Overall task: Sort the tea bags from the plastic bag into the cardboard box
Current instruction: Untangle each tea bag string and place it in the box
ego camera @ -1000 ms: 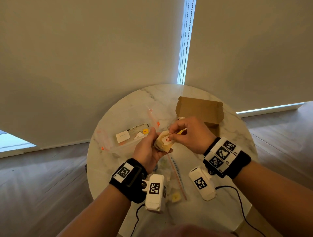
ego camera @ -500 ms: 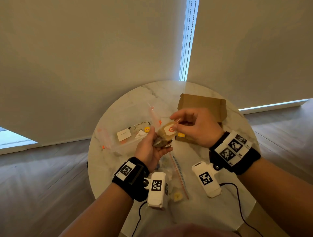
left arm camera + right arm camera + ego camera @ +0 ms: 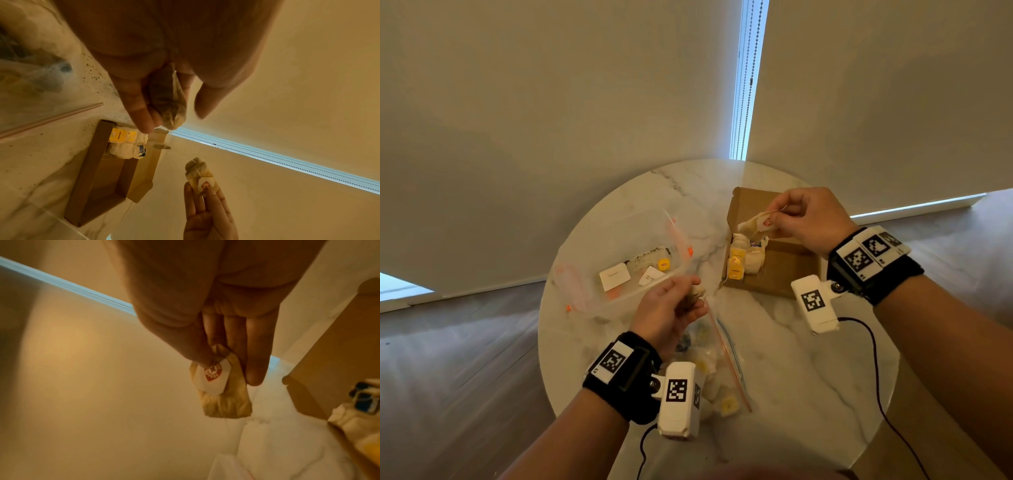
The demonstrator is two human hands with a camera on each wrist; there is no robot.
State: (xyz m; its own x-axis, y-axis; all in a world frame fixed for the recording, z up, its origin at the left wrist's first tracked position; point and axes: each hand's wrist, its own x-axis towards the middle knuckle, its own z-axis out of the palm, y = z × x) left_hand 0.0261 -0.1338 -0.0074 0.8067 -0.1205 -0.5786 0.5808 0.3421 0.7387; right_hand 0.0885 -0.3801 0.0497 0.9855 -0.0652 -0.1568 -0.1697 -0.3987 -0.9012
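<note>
Over cardboard box (image 3: 784, 270), right-hand (image 3: 808, 219)-pinched tea bag (image 3: 755, 226)

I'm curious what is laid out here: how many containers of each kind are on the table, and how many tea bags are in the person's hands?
Cardboard box: 1
Clear plastic tub: 1
Zip plastic bag: 1
Tea bags in hand: 2, a brown tea bag in the left hand and a red-tagged tea bag in the right hand
Total: 5
</note>
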